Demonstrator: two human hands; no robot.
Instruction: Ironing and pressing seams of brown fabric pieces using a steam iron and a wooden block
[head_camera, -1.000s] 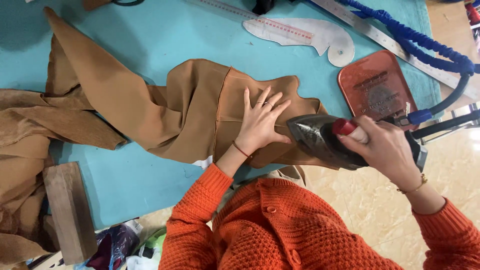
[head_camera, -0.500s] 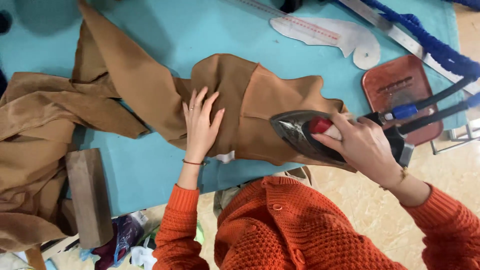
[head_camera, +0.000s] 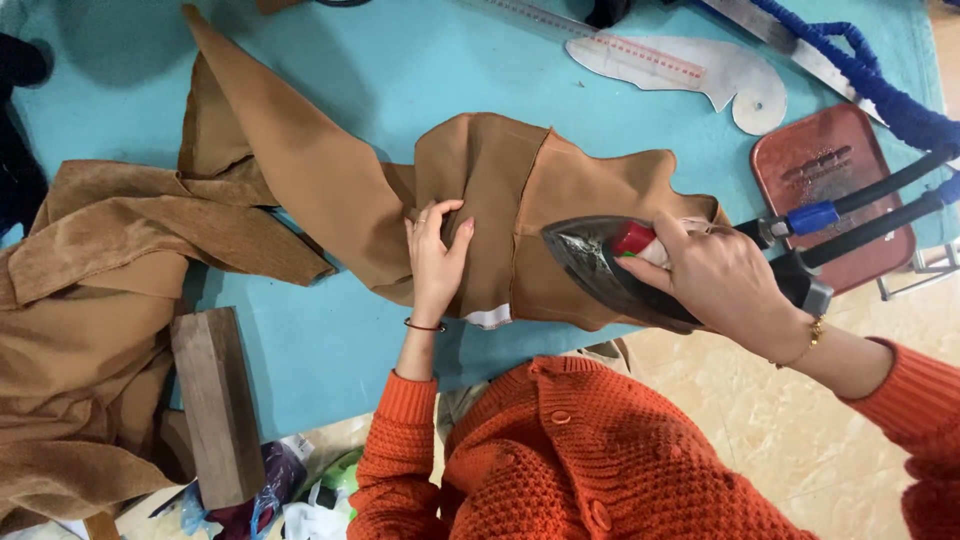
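Observation:
A long piece of tan brown fabric (head_camera: 330, 190) lies across a turquoise table (head_camera: 420, 60). My left hand (head_camera: 435, 262) presses flat on the fabric near its middle fold, fingers pointing away from me. My right hand (head_camera: 715, 280) grips the handle of a dark steam iron (head_camera: 600, 265), whose pointed soleplate rests on the fabric just right of my left hand. A small white patch shows at the fabric's near edge between the two hands.
A red-brown iron rest (head_camera: 830, 190) sits at the right table edge, with blue and black hoses (head_camera: 880, 90) running off it. A clear curved ruler (head_camera: 690, 70) lies at the back. A wooden block (head_camera: 215, 400) lies on the near left beside bunched fabric (head_camera: 70, 400).
My left hand has slid leftward along the fabric. The iron has come down from being held tilted and now sits on the cloth, further left than before.

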